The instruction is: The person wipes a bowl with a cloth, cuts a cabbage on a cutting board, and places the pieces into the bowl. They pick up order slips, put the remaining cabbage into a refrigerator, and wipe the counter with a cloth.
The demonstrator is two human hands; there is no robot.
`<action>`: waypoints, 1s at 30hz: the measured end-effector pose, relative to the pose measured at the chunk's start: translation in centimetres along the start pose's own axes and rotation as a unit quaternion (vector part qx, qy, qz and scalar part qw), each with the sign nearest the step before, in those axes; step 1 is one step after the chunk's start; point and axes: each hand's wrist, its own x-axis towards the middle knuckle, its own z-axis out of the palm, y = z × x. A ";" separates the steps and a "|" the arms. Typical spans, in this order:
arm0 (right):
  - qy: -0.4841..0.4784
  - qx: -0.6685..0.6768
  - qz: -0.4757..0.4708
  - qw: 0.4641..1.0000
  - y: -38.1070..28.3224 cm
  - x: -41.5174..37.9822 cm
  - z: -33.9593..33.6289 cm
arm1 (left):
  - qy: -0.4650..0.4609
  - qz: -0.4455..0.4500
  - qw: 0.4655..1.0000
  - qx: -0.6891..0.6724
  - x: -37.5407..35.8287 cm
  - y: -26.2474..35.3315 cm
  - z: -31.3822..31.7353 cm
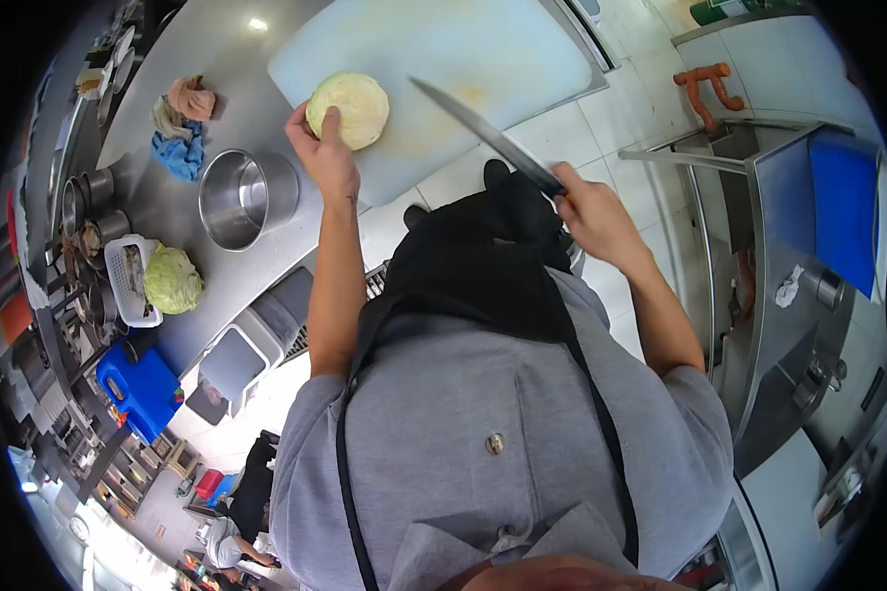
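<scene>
My left hand [325,153] is closed on a piece of cabbage [360,110], its pale cut face showing and the thumb pressed onto it. The cabbage piece overlaps the left part of a large white cutting board [503,49]. In my right hand [591,212] is a kitchen knife [483,130], gripped by its dark handle. Its long blade points away from me and to the left, with the tip over the board, apart from the cabbage.
Left of the board, a metal pot [237,202] stands on the steel counter [207,49] near crumpled cloths [179,143]. Farther left, a whole cabbage [172,280] rests against a white basket [128,281]. A steel sink unit [759,197] stands right. Another person [229,542] is in the background.
</scene>
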 end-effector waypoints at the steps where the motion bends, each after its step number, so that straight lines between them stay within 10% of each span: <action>1: -0.002 0.000 0.005 1.000 -0.9 -0.2 0.4 | 0.012 0.006 1.000 -0.004 -0.5 -0.2 0.0; 23: -0.095 -0.291 -0.015 0.952 -7.4 -1.3 1.8 | 0.011 0.192 0.962 0.193 -4.8 -0.7 1.9; 30: -0.154 -0.228 0.012 0.961 -7.5 -1.6 -2.6 | -0.046 0.094 0.986 0.127 0.4 0.1 -0.2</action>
